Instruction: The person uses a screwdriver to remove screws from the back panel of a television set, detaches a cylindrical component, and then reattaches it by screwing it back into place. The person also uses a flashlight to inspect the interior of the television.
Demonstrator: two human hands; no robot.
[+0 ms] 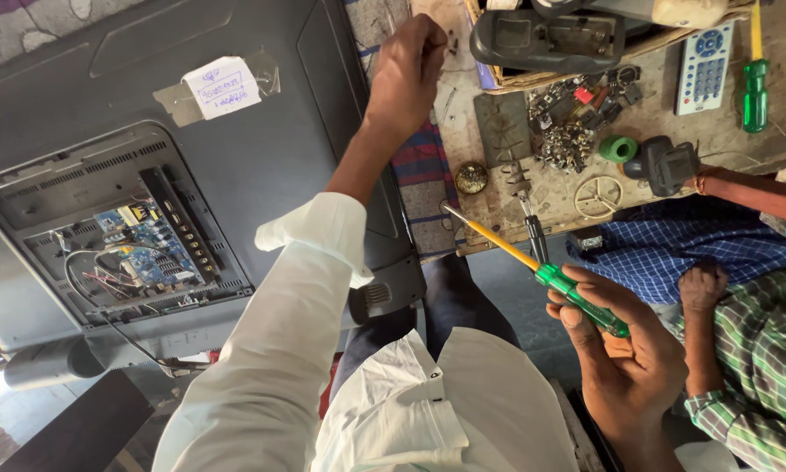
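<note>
Head view looks down on a cluttered counter (498, 188) with a flat television (236, 157) lying back-side up beside it. Left hand (408, 65) stretched out over the counter's far edge, fingers (430, 44) pinched closed on something small; what it is cannot be made out. Right hand (625, 354) nearer the body, fingers (585, 297) wrapped around the green handle of a screwdriver (533, 262) with a yellow shaft, tip pointing toward the counter's near edge. Television's rear hatch is open: blue circuit board (139, 249) and loose wires exposed, a paper note (221, 87) taped higher on the casing. On the counter: a heap of small metal parts (568, 140), a green tape roll (619, 149), a white remote (704, 68), a second green screwdriver (754, 92), a round brass piece (471, 177). Another person's hand (702, 284), in checked sleeves, rests at the right.
</note>
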